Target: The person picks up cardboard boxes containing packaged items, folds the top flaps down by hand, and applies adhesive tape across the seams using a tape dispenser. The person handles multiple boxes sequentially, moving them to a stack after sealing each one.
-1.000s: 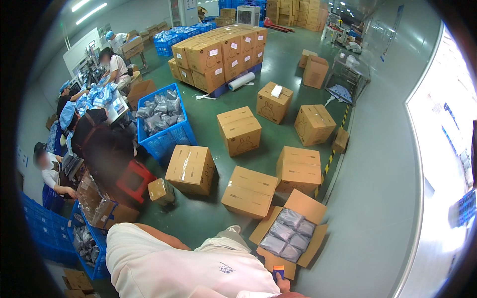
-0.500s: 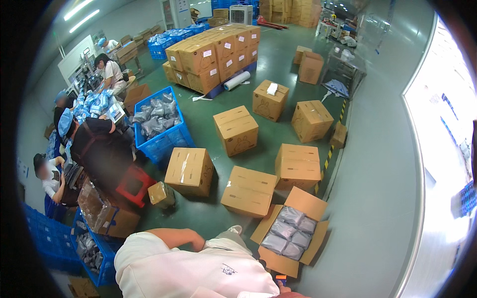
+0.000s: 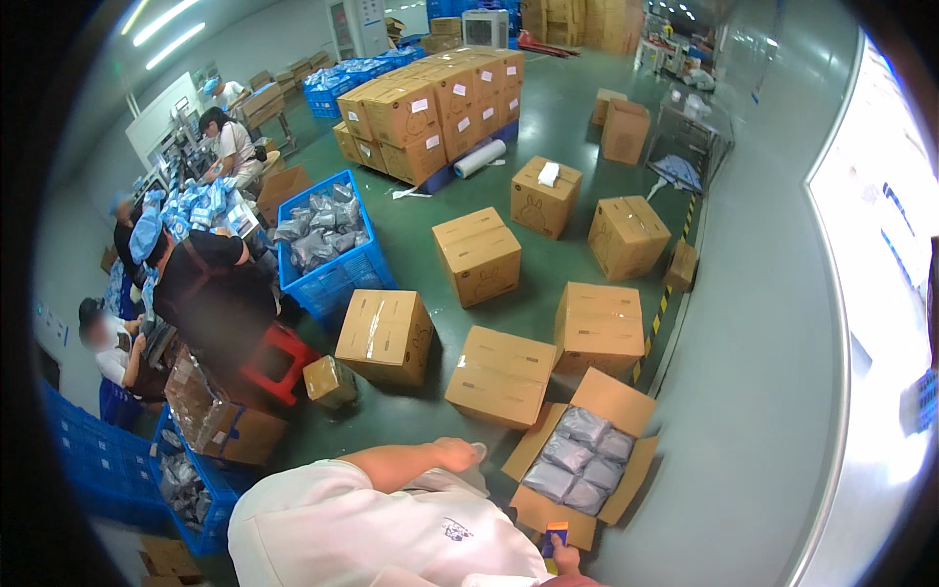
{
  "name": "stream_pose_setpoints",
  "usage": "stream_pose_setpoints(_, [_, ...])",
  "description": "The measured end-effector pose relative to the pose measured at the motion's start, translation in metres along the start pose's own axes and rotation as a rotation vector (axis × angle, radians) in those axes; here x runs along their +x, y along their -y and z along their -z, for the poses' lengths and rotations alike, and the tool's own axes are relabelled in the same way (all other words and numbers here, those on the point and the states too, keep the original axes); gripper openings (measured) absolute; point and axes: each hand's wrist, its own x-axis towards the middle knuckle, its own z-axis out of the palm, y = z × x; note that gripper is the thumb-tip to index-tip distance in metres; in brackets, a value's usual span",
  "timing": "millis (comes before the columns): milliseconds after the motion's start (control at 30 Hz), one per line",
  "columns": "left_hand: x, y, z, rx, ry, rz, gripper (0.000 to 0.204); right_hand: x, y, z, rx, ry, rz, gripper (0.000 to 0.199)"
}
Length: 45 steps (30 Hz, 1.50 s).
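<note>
My right hand (image 3: 566,562) is closed around a small blue-and-orange handheld object (image 3: 555,537), whose exact kind I cannot make out. That object is at the near flap of an open cardboard box (image 3: 525,506), which holds several grey plastic-wrapped packs (image 3: 577,457) in rows. All of the box's flaps stand outward. My left hand (image 3: 457,453) hangs in front of my body, to the left of the box and near my shoe; its fingers are too small and turned away to read. Nothing shows in it.
Closed cartons (image 3: 499,377) stand around on the green floor, with a stacked pallet of cartons (image 3: 430,112) further back. A blue crate of grey packs (image 3: 337,284) and a red stool (image 3: 279,364) are to the left, beside co-workers. A grey wall (image 3: 753,391) runs along the right.
My right hand has come further into view, lifting the blue-and-orange object up to the box's near flap. My left hand has swung to the right and forward. The scene has shifted slightly right.
</note>
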Motion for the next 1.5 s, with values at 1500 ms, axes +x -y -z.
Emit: stream_pose_setpoints(1500, [0.642,0.032,0.095,1.008,0.095,-0.31,0.041,-0.045,0.015,-0.202,0.408,-0.442,-1.065,0.064])
